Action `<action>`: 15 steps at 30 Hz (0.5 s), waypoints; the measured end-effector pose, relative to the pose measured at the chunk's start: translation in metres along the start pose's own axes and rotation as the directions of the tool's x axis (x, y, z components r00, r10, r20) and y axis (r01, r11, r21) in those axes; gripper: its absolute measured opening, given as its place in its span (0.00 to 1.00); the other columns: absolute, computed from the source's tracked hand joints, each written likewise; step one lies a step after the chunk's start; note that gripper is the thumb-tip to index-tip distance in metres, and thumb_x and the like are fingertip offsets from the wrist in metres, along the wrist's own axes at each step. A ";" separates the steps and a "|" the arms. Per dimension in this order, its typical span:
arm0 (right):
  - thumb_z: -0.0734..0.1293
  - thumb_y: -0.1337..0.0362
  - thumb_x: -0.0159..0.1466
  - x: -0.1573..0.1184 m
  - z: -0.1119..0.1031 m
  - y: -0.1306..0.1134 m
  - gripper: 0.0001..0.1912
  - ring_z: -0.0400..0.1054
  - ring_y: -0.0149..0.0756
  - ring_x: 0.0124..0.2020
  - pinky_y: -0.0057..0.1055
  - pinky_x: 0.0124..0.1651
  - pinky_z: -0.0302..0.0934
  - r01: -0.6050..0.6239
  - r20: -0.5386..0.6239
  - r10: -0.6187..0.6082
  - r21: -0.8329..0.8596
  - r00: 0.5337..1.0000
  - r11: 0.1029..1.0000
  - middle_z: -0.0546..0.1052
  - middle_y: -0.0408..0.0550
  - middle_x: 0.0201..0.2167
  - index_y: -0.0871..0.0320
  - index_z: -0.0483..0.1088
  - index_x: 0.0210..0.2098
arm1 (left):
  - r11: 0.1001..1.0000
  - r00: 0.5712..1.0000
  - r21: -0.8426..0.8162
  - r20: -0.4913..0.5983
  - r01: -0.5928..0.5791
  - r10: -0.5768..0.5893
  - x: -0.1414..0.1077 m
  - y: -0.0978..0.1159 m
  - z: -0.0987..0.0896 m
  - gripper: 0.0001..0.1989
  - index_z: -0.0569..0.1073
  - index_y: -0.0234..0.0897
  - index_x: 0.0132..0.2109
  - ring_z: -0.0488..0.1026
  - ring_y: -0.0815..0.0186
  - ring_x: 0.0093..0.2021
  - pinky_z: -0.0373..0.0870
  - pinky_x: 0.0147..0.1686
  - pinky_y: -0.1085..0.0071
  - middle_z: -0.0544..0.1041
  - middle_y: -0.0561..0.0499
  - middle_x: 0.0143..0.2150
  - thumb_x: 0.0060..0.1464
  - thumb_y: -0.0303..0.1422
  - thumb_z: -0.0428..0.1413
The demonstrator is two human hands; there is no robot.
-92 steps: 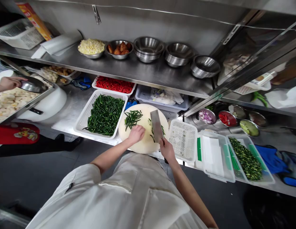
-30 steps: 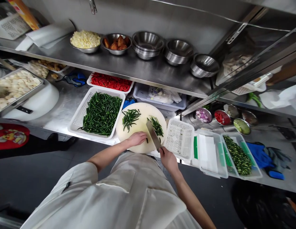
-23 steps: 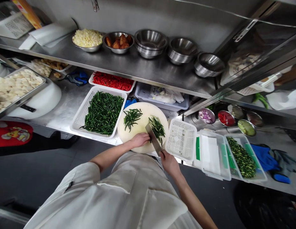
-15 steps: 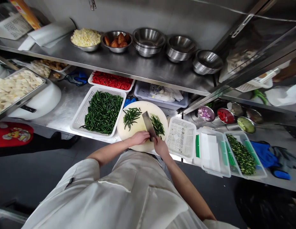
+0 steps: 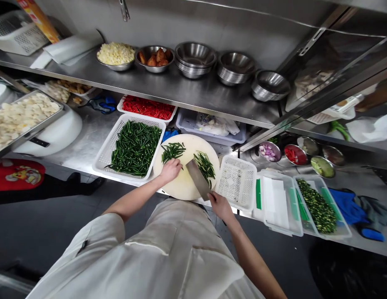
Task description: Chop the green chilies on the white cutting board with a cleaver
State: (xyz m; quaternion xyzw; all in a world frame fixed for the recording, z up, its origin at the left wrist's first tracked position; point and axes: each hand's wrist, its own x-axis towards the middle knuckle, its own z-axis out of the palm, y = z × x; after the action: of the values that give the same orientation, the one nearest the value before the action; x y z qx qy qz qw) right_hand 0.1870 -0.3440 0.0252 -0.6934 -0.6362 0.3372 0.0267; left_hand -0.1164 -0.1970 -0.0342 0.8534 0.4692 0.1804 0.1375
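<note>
A round white cutting board (image 5: pixel 188 182) lies at the counter's edge. On its left part is a pile of whole green chilies (image 5: pixel 173 151), and my left hand (image 5: pixel 171 170) is at that pile's lower edge with fingers closed; what they hold, if anything, is hidden. My right hand (image 5: pixel 220 205) grips the handle of a cleaver (image 5: pixel 197 178), whose blade lies slanted over the board. Sliced green chilies (image 5: pixel 205 165) rest just right of the blade. A white basket full of green chilies (image 5: pixel 135 147) stands left of the board.
A white perforated basket (image 5: pixel 237 180) sits right of the board, then clear plastic boxes (image 5: pixel 282 203). Behind are a basket of red chilies (image 5: pixel 148 108) and a bluish tray (image 5: pixel 210 132). Above them runs a steel shelf (image 5: pixel 187 93) with metal bowls. Another person's red garment (image 5: pixel 17 174) shows at left.
My left hand has moved left, from beside the blade to the whole chilies. My right hand and the cleaver have shifted slightly right and down, away from my left hand.
</note>
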 end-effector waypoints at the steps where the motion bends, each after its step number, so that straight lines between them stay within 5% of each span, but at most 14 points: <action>1: 0.58 0.56 0.78 0.003 -0.002 -0.002 0.18 0.76 0.41 0.37 0.30 0.36 0.52 -0.021 -0.025 0.020 -0.015 0.999 1.000 0.81 0.49 0.34 0.54 0.74 0.39 | 0.997 0.997 -0.043 0.037 -0.062 0.064 -0.003 0.009 0.010 0.12 0.80 0.42 0.47 0.71 0.55 0.50 0.71 0.51 0.58 0.75 0.43 0.49 0.69 0.28 0.52; 6: 0.58 0.57 0.78 -0.004 -0.009 -0.007 0.16 0.75 0.40 0.35 0.31 0.35 0.50 -0.038 -0.060 0.034 -0.073 0.998 0.997 0.81 0.49 0.33 0.54 0.75 0.43 | 0.923 0.934 -0.228 0.109 -0.311 0.341 -0.016 0.054 0.052 0.15 0.79 0.41 0.53 0.75 0.61 0.53 0.74 0.55 0.65 0.78 0.46 0.54 0.75 0.33 0.47; 11: 0.58 0.57 0.79 -0.008 -0.007 -0.001 0.16 0.76 0.42 0.37 0.31 0.36 0.52 0.040 -0.045 -0.044 -0.096 0.998 0.995 0.82 0.51 0.35 0.55 0.75 0.43 | 0.910 0.932 -0.277 0.104 -0.308 0.348 -0.016 0.061 0.062 0.16 0.78 0.38 0.54 0.76 0.62 0.52 0.74 0.56 0.65 0.79 0.45 0.54 0.76 0.35 0.45; 15: 0.58 0.58 0.80 0.034 0.001 -0.031 0.16 0.77 0.42 0.40 0.30 0.39 0.54 -0.050 -0.080 0.042 -0.092 0.996 0.995 0.83 0.55 0.40 0.58 0.74 0.51 | 0.910 0.929 -0.270 0.110 -0.315 0.354 -0.009 0.060 0.059 0.15 0.78 0.36 0.50 0.76 0.62 0.51 0.74 0.54 0.65 0.79 0.45 0.51 0.75 0.33 0.46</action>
State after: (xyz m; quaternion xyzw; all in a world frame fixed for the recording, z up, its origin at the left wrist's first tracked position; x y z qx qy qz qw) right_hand 0.1589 -0.3076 0.0237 -0.7210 -0.6336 0.2804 0.0111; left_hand -0.0505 -0.2396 -0.0645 0.9089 0.2771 0.1912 0.2463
